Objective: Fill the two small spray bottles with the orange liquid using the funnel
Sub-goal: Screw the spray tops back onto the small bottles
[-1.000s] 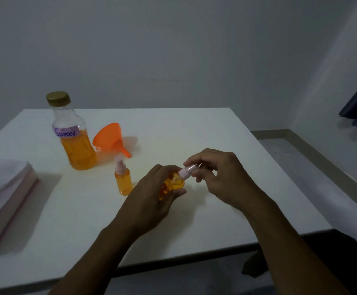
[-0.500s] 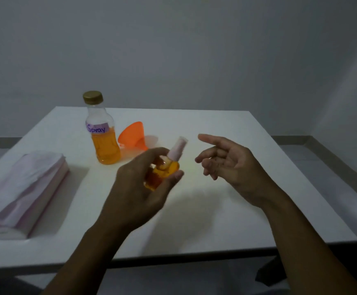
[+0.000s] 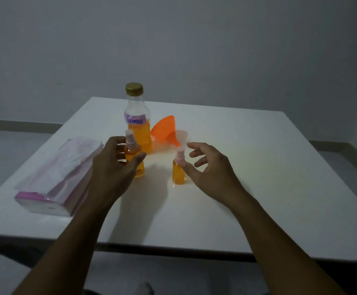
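Observation:
Two small spray bottles with pink pump tops hold orange liquid and stand upright on the white table. My left hand wraps around the left small bottle, thumb in front and fingers behind it. The second small bottle stands free, with my right hand open just to its right, thumb tip close to it. Behind them stands the big bottle labelled "Spray", gold cap on, about half full of orange liquid. The orange funnel lies on its side to the right of the big bottle.
A flat pack of pink-edged plastic sheets lies at the table's left side. The table's near edge runs just under my forearms. A grey wall stands behind the table, and floor shows on both sides.
My left hand has lowered the tilted small bottle and set it upright on the table. My right hand, which was at its pump top, let go and now hovers beside the other small bottle.

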`<state>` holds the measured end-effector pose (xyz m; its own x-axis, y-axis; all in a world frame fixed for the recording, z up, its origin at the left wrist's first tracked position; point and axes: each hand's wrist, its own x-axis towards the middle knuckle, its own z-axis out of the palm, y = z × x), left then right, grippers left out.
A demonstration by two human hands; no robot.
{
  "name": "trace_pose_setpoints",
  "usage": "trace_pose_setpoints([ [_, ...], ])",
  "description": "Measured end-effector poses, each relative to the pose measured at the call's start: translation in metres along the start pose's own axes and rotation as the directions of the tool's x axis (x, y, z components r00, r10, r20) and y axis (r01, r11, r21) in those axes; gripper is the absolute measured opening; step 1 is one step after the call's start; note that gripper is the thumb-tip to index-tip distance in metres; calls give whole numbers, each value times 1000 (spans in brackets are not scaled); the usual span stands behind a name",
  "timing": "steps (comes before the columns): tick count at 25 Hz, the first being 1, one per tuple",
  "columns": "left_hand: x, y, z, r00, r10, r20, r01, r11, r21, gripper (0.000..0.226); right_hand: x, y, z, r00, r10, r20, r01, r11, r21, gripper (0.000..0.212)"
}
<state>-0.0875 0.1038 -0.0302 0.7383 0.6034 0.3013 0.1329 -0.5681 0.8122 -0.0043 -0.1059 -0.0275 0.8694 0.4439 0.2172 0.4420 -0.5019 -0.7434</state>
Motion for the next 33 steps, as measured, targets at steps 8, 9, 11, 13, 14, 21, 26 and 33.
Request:
trace_pose_setpoints([
  [8, 20, -17, 15, 1000, -20, -16, 19, 999, -33, 66, 11, -9, 16, 993, -56, -100, 53, 998, -33, 26],
  [9, 19, -16, 14, 1000, -19, -1, 19, 999, -38, 73, 10, -9, 14, 993, -64, -100, 61, 998, -33, 23],
  [11, 15, -9, 10, 997, 61, -48, -59, 997, 39, 87, 9, -7, 6, 993, -64, -100, 62, 998, -22, 16],
  [13, 6, 6, 8, 933, 325, -155, -307, 943, 129, 84, 6, -6, -6, 993, -55, -106, 57, 998, 12, 13],
  [14, 0, 15, 9, 877, 455, -154, -438, 889, 130, 77, 3, -5, -13, 993, -50, -110, 54, 998, 31, 14],
  [21, -42, 46, 65, 792, 409, 454, -385, 911, -150, 74, -21, 2, -51, 989, -23, -147, 34, 997, 72, 17],
  [26, -44, 56, 89, 773, 501, 388, -468, 864, -184, 43, -28, 11, -56, 973, 15, -230, -3, 999, 55, 16],
  [33, -43, 55, 103, 712, 578, 398, -554, 811, -188, 37, -29, 17, -73, 981, 77, -178, -53, 989, 135, 13],
])
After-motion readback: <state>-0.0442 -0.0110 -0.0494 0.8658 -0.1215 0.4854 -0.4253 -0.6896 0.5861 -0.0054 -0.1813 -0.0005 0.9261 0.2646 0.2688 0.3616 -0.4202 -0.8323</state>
